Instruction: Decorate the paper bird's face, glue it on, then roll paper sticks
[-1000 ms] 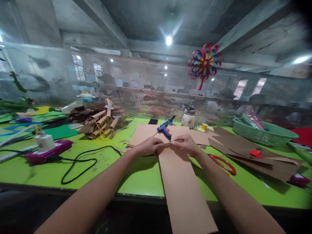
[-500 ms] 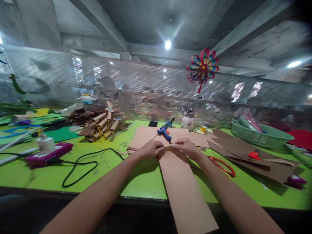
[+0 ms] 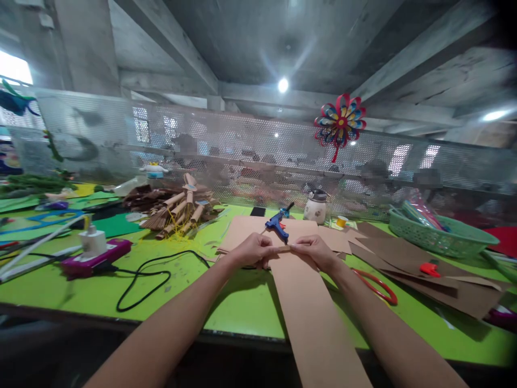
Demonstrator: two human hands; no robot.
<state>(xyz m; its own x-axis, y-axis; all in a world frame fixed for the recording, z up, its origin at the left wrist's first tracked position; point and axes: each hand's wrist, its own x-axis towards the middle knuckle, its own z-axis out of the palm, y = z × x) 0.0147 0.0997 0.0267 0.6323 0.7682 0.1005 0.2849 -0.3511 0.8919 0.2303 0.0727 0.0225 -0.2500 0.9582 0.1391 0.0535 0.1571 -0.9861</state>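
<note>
A long strip of tan kraft paper (image 3: 313, 312) runs from the table toward me and hangs past the front edge. Its far end is folded or rolled into a narrow band. My left hand (image 3: 255, 250) pinches the left end of that band, thumb along it. At the right end, my right hand (image 3: 314, 250) holds it the same way, fingers closed. Just beyond my fingers a blue glue gun (image 3: 277, 223) rests on a stack of tan paper sheets (image 3: 238, 229).
Left are a purple power strip (image 3: 95, 258), a black cord (image 3: 141, 275) and a bundle of rolled brown paper (image 3: 181, 210). Right lie orange-handled scissors (image 3: 375, 285), brown sheets (image 3: 407, 261) and a green basket (image 3: 444, 234). A white jar (image 3: 315, 209) stands at the back.
The view has shifted slightly, so the scene sits lower and further right. Both hands keep their pinch on the strip's far end. The glue gun stays on the sheets.
</note>
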